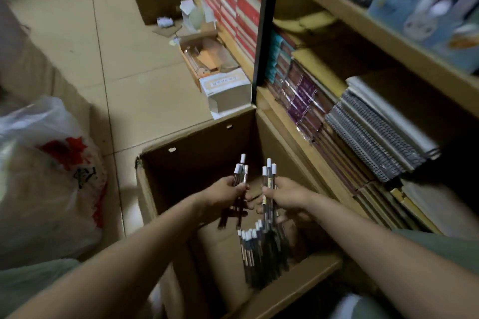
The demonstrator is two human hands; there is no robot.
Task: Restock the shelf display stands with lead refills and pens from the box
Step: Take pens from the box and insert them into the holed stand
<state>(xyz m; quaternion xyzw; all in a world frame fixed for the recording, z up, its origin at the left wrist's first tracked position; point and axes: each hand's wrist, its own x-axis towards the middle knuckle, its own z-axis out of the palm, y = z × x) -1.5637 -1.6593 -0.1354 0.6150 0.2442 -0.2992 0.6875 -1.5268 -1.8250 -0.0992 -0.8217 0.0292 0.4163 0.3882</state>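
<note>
An open cardboard box (pixel 197 142) stands on the floor against the shelf unit. Over its opening, my left hand (pixel 225 195) grips a small bunch of lead refill tubes (pixel 239 171) with white caps pointing up. Close beside it, my right hand (pixel 287 198) holds another bunch of white-capped refill tubes (pixel 269 176) upright. Lower in the box, a larger bundle of the same tubes (pixel 261 251) lies on a cardboard layer. The bottom of the box is dark.
Wooden shelves (pixel 368 18) at the right hold spiral notebooks (pixel 381 134), packed books and a blue display stand (pixel 425 5). A white plastic bag (pixel 49 176) sits at the left. Small open boxes (pixel 215 70) stand on the tiled floor behind.
</note>
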